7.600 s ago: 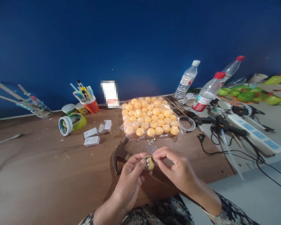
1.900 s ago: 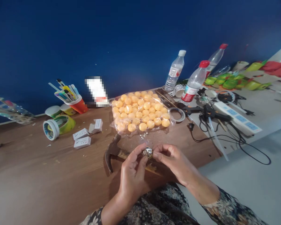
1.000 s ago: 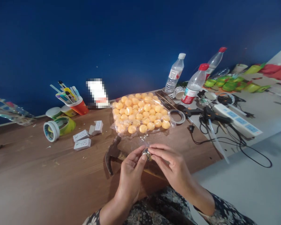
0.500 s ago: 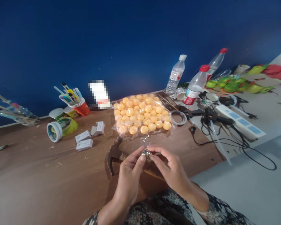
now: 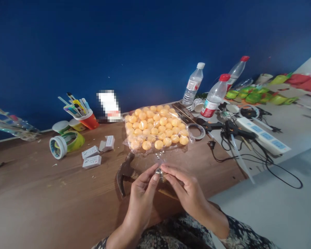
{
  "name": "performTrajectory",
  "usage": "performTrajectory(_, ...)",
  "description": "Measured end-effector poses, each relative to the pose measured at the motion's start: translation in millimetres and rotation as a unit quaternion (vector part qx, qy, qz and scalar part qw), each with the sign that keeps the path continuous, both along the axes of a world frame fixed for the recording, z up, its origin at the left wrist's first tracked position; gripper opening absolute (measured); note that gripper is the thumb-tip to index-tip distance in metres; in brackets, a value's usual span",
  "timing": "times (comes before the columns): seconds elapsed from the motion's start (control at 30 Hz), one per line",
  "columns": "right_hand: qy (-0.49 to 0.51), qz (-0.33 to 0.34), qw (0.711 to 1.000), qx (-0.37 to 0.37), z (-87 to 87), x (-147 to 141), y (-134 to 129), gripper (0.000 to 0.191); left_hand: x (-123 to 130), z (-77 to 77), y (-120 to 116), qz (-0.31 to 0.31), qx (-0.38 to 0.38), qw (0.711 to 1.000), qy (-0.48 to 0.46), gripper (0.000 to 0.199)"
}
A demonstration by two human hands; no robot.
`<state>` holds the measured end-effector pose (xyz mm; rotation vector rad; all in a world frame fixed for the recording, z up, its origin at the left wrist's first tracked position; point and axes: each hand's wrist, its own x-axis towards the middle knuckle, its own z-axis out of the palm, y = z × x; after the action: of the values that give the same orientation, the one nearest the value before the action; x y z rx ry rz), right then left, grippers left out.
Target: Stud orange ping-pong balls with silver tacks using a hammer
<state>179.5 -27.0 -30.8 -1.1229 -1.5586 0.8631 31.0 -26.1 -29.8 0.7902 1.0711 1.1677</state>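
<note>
A small shiny metallic object (image 5: 159, 171) is pinched between the fingertips of both hands, above the front of the table. My left hand (image 5: 143, 193) grips its left side with thumb and fingers. From the right, my right hand (image 5: 188, 192) holds it too, its fingers partly covering it. Beneath the hands lies a hammer (image 5: 124, 173), its dark head to the left and its handle mostly hidden. Just beyond the fingertips are several tiny shiny pieces (image 5: 159, 155). A clear bag of orange balls (image 5: 158, 128) lies behind them.
Small white boxes (image 5: 92, 161), tape rolls (image 5: 59, 147) and a cup of pens (image 5: 89, 120) are on the left. Toward the right are bottles (image 5: 214, 98), a tape ring (image 5: 197, 131), glue guns (image 5: 235, 130), a power strip (image 5: 264, 135) and black cables (image 5: 272, 164).
The fingers of my right hand have shifted around the metallic object and now cover more of it. The whole view has moved slightly.
</note>
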Motion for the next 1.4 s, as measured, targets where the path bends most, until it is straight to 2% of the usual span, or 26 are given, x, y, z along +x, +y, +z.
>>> performTrajectory(0.07, 0.04, 0.035, 0.997, -0.063, 6.9, 7.2, 7.2, 0.036, -2.5, 2.0, 0.4, 0.0, -0.007, 1.0, -0.02, 0.04)
performTrajectory(0.13, 0.075, 0.015, 0.993, -0.094, 11.4, 18.9, 20.3, 0.048, -5.5, 6.2, 0.9, 0.012, -0.025, 0.999, -0.039, 0.041)
performTrajectory(0.17, 0.065, -0.008, 0.994, -0.088, 11.5, 25.6, 28.7, 0.044, -7.2, 8.6, 0.9, 0.023, -0.037, 0.998, -0.046, 0.041)
performTrajectory(0.23, -0.025, -0.03, 0.995, -0.096, 6.1, 37.9, 47.2, 0.028, -10.7, 12.9, 0.4, 0.046, -0.06, 0.996, -0.055, 0.041)
performTrajectory(0.3, -0.141, -0.003, 0.986, -0.091, -4.8, 45.5, 64.9, 0.02, -14.1, 15.3, -1.0, 0.059, -0.078, 0.994, -0.053, 0.044)
performTrajectory(0.37, -0.264, 0.02, 0.963, -0.048, -17.1, 46.8, 78.7, 0.018, -16.7, 15.8, -2.8, 0.065, -0.087, 0.993, -0.05, 0.047)
performTrajectory(0.5, -0.318, 0.023, 0.948, -0.013, -30.7, 36.3, 92.5, 0.02, -18.5, 14.7, -6.4, 0.065, -0.096, 0.992, -0.059, 0.041)
performTrajectory(0.7, -0.358, 0.02, 0.933, 0.019, -31.4, 22.8, 94.9, 0.015, -17.7, 15.2, -8.2, 0.072, -0.104, 0.99, -0.068, 0.038)
performTrajectory(0.97, -0.333, -0.017, 0.942, 0.026, -40.8, 31.5, 95.2, 0.017, -21.0, 4.8, -3.6, 0.041, -0.108, 0.988, -0.104, 0.037)
performTrajectory(1.13, -0.29, -0.018, 0.956, 0.045, -44.7, 39.0, 91.6, 0.026, -18.3, 2.1, 1.4, 0.036, -0.105, 0.986, -0.122, 0.041)
performTrajectory(1.27, -0.23, -0.023, 0.972, 0.03, -36.6, 44.1, 81.5, 0.022, -15.1, 4.0, 3.9, 0.041, -0.099, 0.986, -0.13, 0.038)
performTrajectory(1.4, -0.101, -0.003, 0.994, -0.044, -17.1, 42.7, 66.2, 0.018, -12.2, 6.1, 6.3, 0.043, -0.107, 0.985, -0.13, 0.036)
